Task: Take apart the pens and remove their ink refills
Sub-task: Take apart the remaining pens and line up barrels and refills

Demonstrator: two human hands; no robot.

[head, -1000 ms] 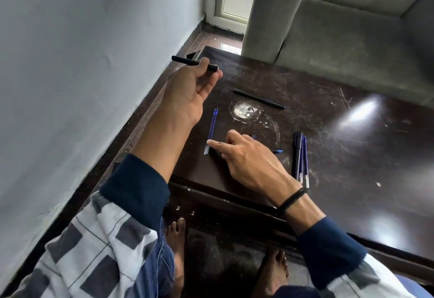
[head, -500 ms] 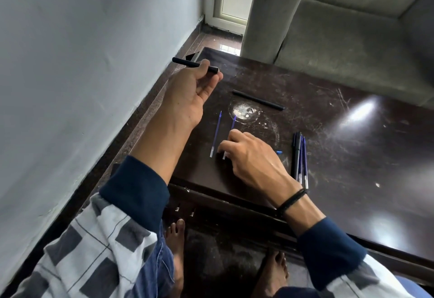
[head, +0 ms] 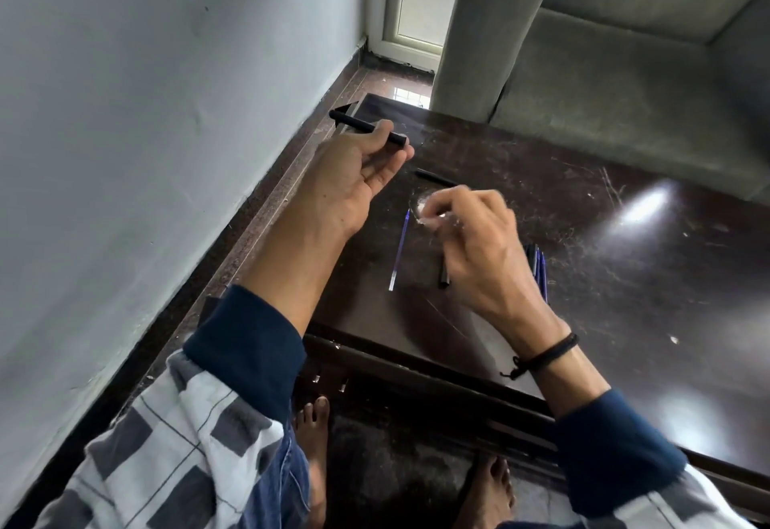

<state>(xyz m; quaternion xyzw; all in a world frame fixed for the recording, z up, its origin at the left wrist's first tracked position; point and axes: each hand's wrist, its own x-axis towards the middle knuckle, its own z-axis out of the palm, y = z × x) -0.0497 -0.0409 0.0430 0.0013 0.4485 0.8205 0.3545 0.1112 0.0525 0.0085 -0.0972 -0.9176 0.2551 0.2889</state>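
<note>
Your left grip (head: 350,182) pinches the black pen barrel (head: 358,125) aloft, probably for stripping; whether your blurred right grip (head: 475,249) beside it holds anything, I cannot tell.

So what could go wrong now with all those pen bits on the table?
The blue refill lies loose on the table near the right hand; a bump might roll it off. The left hand pinches the black barrel only near one end, by the table's corner, so it might slip to the floor.
</note>
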